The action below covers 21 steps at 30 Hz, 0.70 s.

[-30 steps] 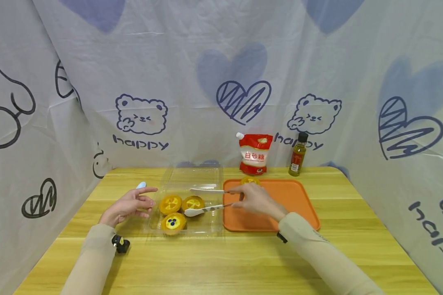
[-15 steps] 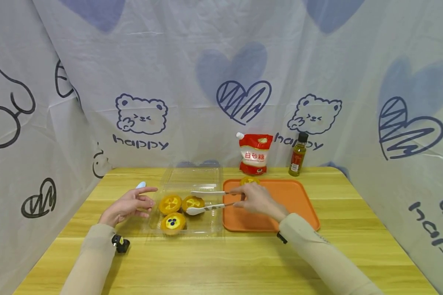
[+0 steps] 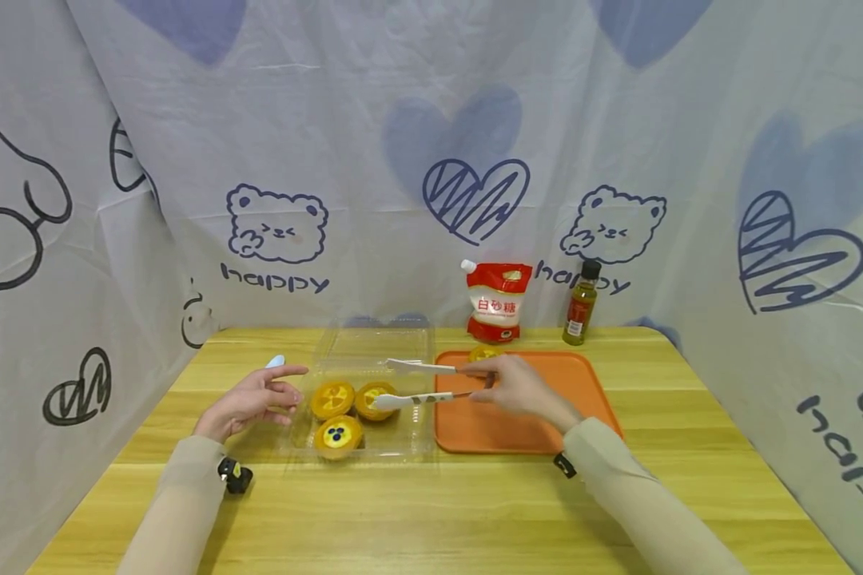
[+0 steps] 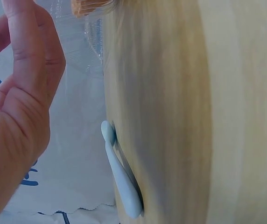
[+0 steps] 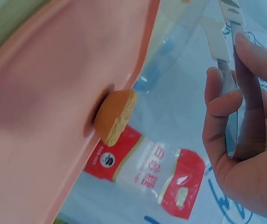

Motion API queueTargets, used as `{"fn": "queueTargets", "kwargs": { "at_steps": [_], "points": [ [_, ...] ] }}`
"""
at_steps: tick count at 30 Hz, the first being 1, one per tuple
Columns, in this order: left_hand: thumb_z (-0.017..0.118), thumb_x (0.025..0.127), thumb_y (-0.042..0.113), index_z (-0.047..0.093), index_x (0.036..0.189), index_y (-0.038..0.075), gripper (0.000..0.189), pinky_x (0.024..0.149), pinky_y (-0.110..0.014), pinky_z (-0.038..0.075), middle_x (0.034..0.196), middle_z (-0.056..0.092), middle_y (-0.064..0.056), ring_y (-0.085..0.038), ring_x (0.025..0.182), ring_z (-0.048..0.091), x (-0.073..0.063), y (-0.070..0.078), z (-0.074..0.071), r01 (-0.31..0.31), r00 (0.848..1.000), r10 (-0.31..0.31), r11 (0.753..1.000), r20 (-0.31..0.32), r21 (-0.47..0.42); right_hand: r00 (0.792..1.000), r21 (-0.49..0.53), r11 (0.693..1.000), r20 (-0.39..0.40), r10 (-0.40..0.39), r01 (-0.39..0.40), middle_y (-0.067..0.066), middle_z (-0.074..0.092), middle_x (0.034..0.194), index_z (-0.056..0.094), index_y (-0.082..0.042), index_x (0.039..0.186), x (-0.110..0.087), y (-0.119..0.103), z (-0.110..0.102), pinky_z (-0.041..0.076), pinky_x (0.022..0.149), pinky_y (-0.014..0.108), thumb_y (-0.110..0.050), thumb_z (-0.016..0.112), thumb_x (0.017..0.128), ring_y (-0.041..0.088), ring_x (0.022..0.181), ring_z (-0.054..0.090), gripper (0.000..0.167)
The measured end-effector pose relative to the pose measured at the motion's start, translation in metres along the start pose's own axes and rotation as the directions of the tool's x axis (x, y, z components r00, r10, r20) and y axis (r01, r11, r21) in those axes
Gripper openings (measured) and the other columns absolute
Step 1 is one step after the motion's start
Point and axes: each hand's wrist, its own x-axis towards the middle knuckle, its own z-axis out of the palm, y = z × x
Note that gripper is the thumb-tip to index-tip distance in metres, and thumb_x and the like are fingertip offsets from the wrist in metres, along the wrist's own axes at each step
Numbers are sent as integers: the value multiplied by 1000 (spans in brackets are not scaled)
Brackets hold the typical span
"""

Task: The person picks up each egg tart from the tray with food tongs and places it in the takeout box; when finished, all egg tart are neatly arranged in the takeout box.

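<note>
My right hand (image 3: 514, 387) holds a pair of tongs (image 3: 420, 398) with white tips and metal arms. The tips are spread apart, with nothing between them visible, over the right half of a clear plastic container (image 3: 411, 438). Three tarts sit inside it: two yellow-topped ones, a left tart (image 3: 332, 399) and a right tart (image 3: 374, 399), and a front tart (image 3: 338, 436) with dark blue dots. The lower tip overlaps the right tart in the head view; contact cannot be told. My left hand (image 3: 255, 399), fingers relaxed, hovers beside the container's left edge, holding nothing.
Another tart (image 5: 115, 116) rests on the orange tray (image 3: 554, 391), near its back edge. Behind stand a red and white pouch (image 3: 499, 303) and a bottle (image 3: 580, 307). A light blue spoon-like utensil (image 4: 122, 182) lies on the table beyond my left hand.
My right hand has shifted right with the tongs, whose tips have drawn back rightward and slightly up from the right tart. My left hand and the tarts have stayed put.
</note>
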Motion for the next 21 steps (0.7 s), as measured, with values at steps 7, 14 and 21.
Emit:
{"fn": "queueTargets", "kwargs": {
  "at_steps": [7, 14, 21],
  "points": [
    [62, 94, 4, 23, 153, 2, 71, 69, -33, 62, 104, 64, -16, -18, 80, 65, 2, 0, 0, -2, 1000, 2, 1000, -2, -1, 999, 52, 998, -37, 21, -19, -2, 66, 91, 69, -20, 126, -6, 13, -12, 43, 62, 28, -19, 78, 84, 18, 78, 52, 42],
    [62, 94, 3, 23, 154, 2, 72, 68, -32, 62, 104, 64, -17, -19, 80, 64, 0, 2, 1, 10, 1000, -10, 1000, -10, -17, 998, 53, 998, -62, 26, -23, -1, 69, 102, 67, -17, 128, -18, 30, -23, 50, 66, 31, -23, 74, 88, 22, 82, 57, 41],
    [61, 94, 2, 21, 154, 1, 72, 68, -31, 61, 103, 64, -17, -18, 79, 64, 0, 2, 1, 11, 1000, -11, 1000, -5, -8, 992, 40, 995, -91, 90, -87, -1, 70, 104, 67, -20, 128, -24, 45, -29, 46, 59, 28, -22, 77, 85, 20, 78, 56, 45]
  ]
}}
